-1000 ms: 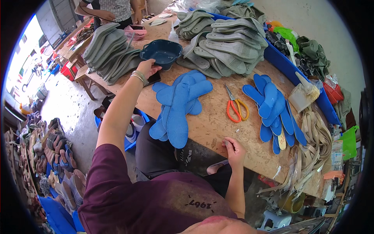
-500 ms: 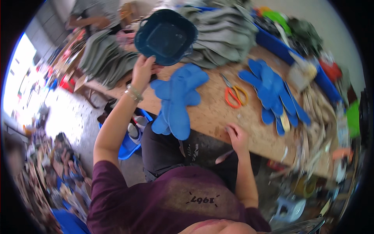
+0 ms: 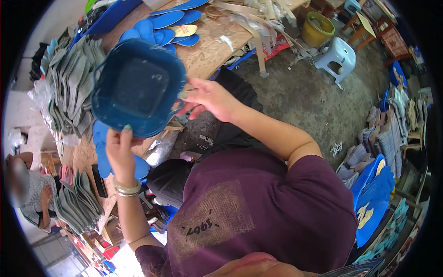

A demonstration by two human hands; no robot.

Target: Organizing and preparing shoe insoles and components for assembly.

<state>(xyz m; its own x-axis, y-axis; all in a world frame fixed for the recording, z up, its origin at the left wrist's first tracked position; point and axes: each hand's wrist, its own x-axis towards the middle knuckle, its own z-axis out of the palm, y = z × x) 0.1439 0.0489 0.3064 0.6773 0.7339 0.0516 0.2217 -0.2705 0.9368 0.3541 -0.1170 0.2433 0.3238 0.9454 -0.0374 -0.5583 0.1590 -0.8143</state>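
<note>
- Clamped with the left hand (image 3: 122, 150) on the rim of the dark blue bowl (image 3: 138, 85), thumb over the lip; held up off the table (image 3: 214, 41), overlapping its near edge in view, open side facing the camera.
- With the right hand (image 3: 207, 99), near or against the opposite rim; cannot tell whether gripped or only touched.
- Could swing or twist loose if borne mainly on the left thumb, more so with a wet or greasy rim.
- Could spill onto the table if holding anything loose or runny; cannot tell from the pale marks inside.
- If lowered carelessly, could knock the near blue insoles (image 3: 140, 168), seemingly poking past the near edge and partly hidden behind the bowl.
- Could also drag the other blue insoles (image 3: 168, 18), fanned toward the right end, or brush the grey soles (image 3: 76, 83) heaped toward the far edge.
- Beyond those, lined along the far edge by a blue tray (image 3: 108, 18).
- Toward the left end, crowded by more grey soles (image 3: 78, 203) and a dark flat object (image 3: 98, 180).
- At the right end, draped over the edge with pale straps (image 3: 258, 37), easy to snag.
- On the floor past that end, taken up by a yellow bucket (image 3: 317, 28) and a pale blue stool (image 3: 339, 57).
</note>
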